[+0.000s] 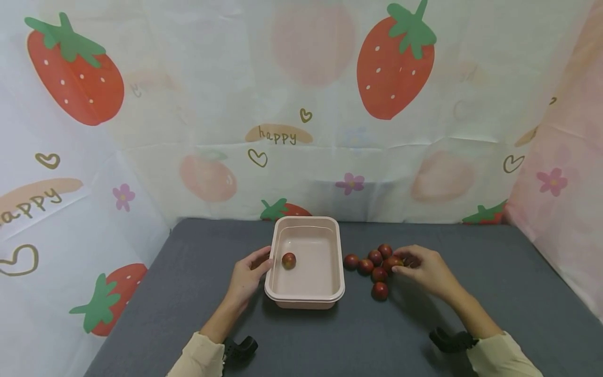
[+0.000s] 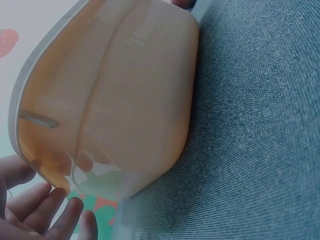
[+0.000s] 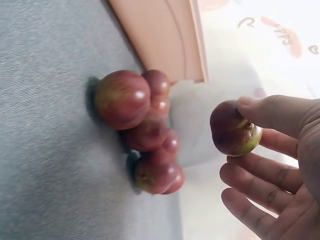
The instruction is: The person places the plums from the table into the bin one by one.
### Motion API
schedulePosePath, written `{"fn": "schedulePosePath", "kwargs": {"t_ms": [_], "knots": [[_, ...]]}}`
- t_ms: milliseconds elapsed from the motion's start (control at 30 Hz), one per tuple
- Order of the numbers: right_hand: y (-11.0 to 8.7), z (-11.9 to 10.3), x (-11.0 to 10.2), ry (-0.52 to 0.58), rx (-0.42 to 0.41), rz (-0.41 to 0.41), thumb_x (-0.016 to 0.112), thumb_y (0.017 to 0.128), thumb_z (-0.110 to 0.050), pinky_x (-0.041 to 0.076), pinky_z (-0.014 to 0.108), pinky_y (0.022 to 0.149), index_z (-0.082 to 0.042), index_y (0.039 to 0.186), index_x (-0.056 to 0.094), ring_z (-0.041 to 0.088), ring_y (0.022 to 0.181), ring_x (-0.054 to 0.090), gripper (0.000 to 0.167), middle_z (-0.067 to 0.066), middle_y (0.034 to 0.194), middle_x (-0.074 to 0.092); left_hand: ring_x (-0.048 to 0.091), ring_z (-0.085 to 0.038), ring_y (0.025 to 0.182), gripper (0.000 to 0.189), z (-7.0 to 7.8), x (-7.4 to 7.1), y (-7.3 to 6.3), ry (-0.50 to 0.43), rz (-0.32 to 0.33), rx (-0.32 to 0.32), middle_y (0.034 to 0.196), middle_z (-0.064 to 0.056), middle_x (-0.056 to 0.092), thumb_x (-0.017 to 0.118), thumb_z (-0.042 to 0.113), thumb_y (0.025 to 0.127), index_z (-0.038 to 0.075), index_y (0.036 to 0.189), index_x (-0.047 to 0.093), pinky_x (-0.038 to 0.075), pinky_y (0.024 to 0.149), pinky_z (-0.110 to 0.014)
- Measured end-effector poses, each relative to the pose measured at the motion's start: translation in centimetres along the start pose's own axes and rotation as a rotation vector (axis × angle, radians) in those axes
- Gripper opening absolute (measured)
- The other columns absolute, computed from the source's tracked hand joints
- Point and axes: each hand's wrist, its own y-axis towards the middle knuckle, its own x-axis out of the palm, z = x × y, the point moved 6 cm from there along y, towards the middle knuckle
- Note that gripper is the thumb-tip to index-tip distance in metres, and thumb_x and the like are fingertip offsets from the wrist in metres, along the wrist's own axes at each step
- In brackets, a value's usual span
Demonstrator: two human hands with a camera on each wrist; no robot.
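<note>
A pale pink plastic box [image 1: 306,302] stands on the grey cloth with one plum [image 1: 289,261] inside, toward its left wall. My left hand [image 1: 246,277] holds the box's left rim, thumb near the top and fingers at the outer wall; the left wrist view shows these fingers [image 2: 47,207] beside the box wall [image 2: 140,85]. Between thumb and index finger my right hand [image 1: 426,269] pinches a dark red plum [image 3: 232,129], raised off the cloth in the right wrist view. Several other plums [image 1: 365,266] lie clustered between the box and that hand.
Grey cloth [image 1: 188,293] covers the table. A white printed sheet [image 1: 216,94] with strawberries and hearts hangs behind and at both sides. Dark wrist mounts [image 1: 452,340] sit at both sleeves. The nearest plum [image 1: 379,291] lies in front of the cluster.
</note>
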Motion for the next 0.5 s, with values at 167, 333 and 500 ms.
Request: {"fn": "schedulePosePath", "kwargs": {"t_ms": [167,333,500], "knots": [[0.9,-0.5,-0.1,-0.003,-0.012,-0.018,0.077,0.083,-0.015,0.052,0.025,0.069,-0.006,0.107,0.070,0.010,0.079,0.061,0.027,0.004,0.094,0.070,0.056,-0.027,0.122,0.040,0.1,-0.1,0.1,0.007,0.001,0.004,0.134,-0.016,0.060,0.061,0.014,0.095,0.006,0.134,0.058,0.047,0.102,-0.044],[1.8,-1.0,-0.3,0.018,-0.023,-0.026,0.077,0.083,-0.015,0.052,0.025,0.068,-0.005,0.107,0.070,0.011,0.078,0.062,0.027,0.006,0.095,0.071,0.056,-0.027,0.122,0.040,0.0,-0.1,0.0,0.006,0.001,0.001,0.134,-0.017,0.060,0.062,0.014,0.095,0.006,0.134,0.057,0.047,0.102,-0.044],[2.6,-1.4,-0.6,0.033,-0.012,-0.059,0.076,0.084,-0.017,0.052,0.025,0.069,-0.005,0.110,0.069,0.012,0.080,0.063,0.030,0.006,0.097,0.071,0.057,-0.027,0.122,0.040,0.0,-0.1,0.0,0.004,-0.001,0.003,0.133,-0.016,0.061,0.061,0.015,0.095,0.006,0.134,0.058,0.046,0.103,-0.043]]}}
